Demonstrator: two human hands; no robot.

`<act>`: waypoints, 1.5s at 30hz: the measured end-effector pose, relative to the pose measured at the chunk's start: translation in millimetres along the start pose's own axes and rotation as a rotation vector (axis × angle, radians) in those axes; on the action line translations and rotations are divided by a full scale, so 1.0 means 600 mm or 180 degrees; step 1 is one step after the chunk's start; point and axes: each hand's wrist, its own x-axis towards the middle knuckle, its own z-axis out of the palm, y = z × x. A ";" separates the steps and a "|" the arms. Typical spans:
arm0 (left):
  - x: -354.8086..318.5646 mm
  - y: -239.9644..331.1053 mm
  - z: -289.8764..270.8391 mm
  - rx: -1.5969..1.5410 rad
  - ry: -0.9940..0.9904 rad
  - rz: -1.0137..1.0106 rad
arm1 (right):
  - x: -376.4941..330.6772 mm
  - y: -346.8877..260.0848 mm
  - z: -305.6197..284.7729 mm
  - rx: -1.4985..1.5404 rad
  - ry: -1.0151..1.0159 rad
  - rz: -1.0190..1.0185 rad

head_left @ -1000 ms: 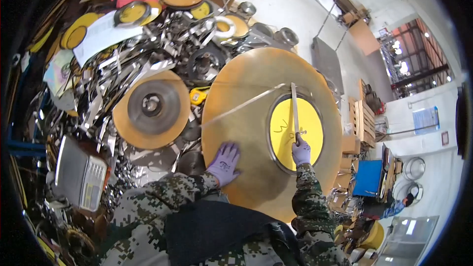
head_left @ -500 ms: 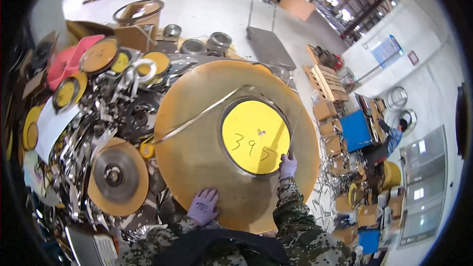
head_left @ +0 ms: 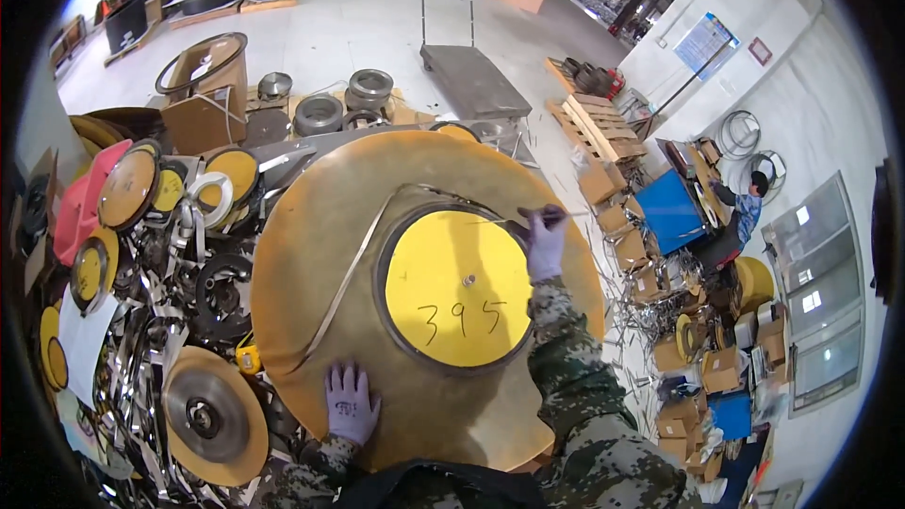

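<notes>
Left hand (head_left: pixel 351 402) splayed flat on brass disc (head_left: pixel 330 254), right hand (head_left: pixel 544 243) outstretched, gripping thin tool (head_left: pixel 542 217)

Counts from where I stand:
- 1 large brass-coloured disc (head_left: pixel 377 254), with 1 yellow round centre panel (head_left: pixel 459 287).
- 2 gloved hands on it: left hand (head_left: pixel 351 403) flat, right hand (head_left: pixel 545 243) gripping 1 thin rod (head_left: pixel 528 218).
- 1 smaller disc with a grey hub (head_left: pixel 209 415) at lower left.
- 1 flat platform trolley (head_left: pixel 474 81).
- 1 wooden pallet (head_left: pixel 600 125).
- 1 blue bin (head_left: pixel 671 211).
- 1 other person (head_left: pixel 745 200) at far right.
- Scrap strips and small reels on the left: too many to count.
</notes>
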 end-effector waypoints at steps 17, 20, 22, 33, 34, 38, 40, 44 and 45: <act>0.017 -0.003 0.003 -0.0042 0.0081 -0.0032 | 0.160 0.142 0.073 -0.0501 0.0487 -0.0188; 0.017 -0.002 0.000 -0.0072 0.0069 -0.0041 | 0.160 0.135 0.065 -0.0697 0.0445 -0.0181; 0.017 -0.004 -0.002 -0.0078 0.0074 -0.0039 | 0.154 0.129 0.068 -0.0539 0.0457 -0.0297; 0.015 -0.006 0.002 -0.0203 -0.0044 -0.0136 | 0.174 0.176 0.029 -0.0893 0.0532 -0.0682; 0.014 -0.007 0.001 -0.0194 -0.0050 -0.0135 | 0.177 0.181 0.028 -0.0958 0.0544 -0.0677; 0.017 -0.002 0.002 -0.0166 -0.0053 -0.0090 | 0.208 0.197 0.009 -0.1518 0.0584 -0.1042; 0.014 -0.004 0.000 -0.0156 -0.0059 -0.0114 | 0.206 0.202 0.020 -0.1698 0.0662 -0.1044; 0.007 0.002 -0.007 -0.0015 -0.0114 -0.0163 | 0.202 0.202 0.054 -0.2490 0.0701 -0.1289; 0.006 0.003 -0.006 -0.0009 -0.0105 -0.0173 | 0.205 0.202 0.067 -0.2259 0.0527 -0.1134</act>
